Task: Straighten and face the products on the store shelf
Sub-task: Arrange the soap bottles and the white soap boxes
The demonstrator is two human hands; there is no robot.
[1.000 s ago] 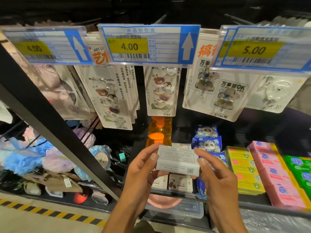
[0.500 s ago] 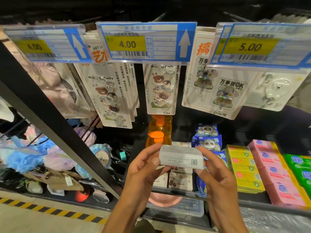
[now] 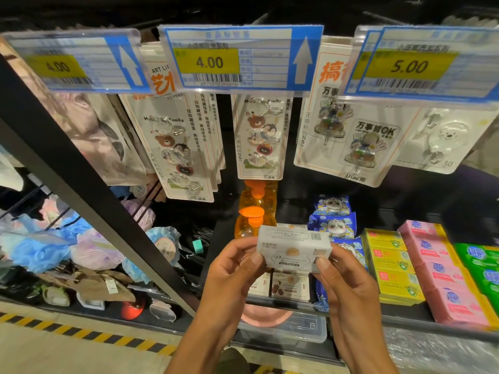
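rolled the small white box (image 3: 294, 251) further toward the camera than half a second before, bringing its decorated front with the round gold emblem into view, where mostly the label side with the qr code had shown. held it level, long side across, in front of the shelf (image 3: 405, 317) and above a row of small cream boxes (image 3: 290, 286) standing at the shelf's front edge. pinched its left end with the left hand (image 3: 232, 273), thumb on the front face, fingers curled behind: grip closed on the box. pinched its right end with the right hand (image 3: 348, 287) the same way, thumb on the lower front corner: grip closed on the box as well.

found two orange pump bottles (image 3: 249, 222) just behind the box, one behind the other. found blue panda-printed packs (image 3: 333, 225) to their right, then stacks of yellow boxes (image 3: 388, 263), pink boxes (image 3: 442, 268) and green packs (image 3: 483, 263) running toward the right edge. noted overhead three blue price tags (image 3: 237, 59) reading 4.00, 4.00 and 5.00, with cards of adhesive hooks (image 3: 259, 141) hanging behind and below them. noted, left of a slanting black upright (image 3: 81, 190), a heap of blue, pink and lilac bath puffs (image 3: 40, 247). spotted under the shelf a clear lidded tub (image 3: 291, 327) beside a pink dish (image 3: 266, 314), and yellow-and-black striped tape (image 3: 81, 334) on the floor at lower left.
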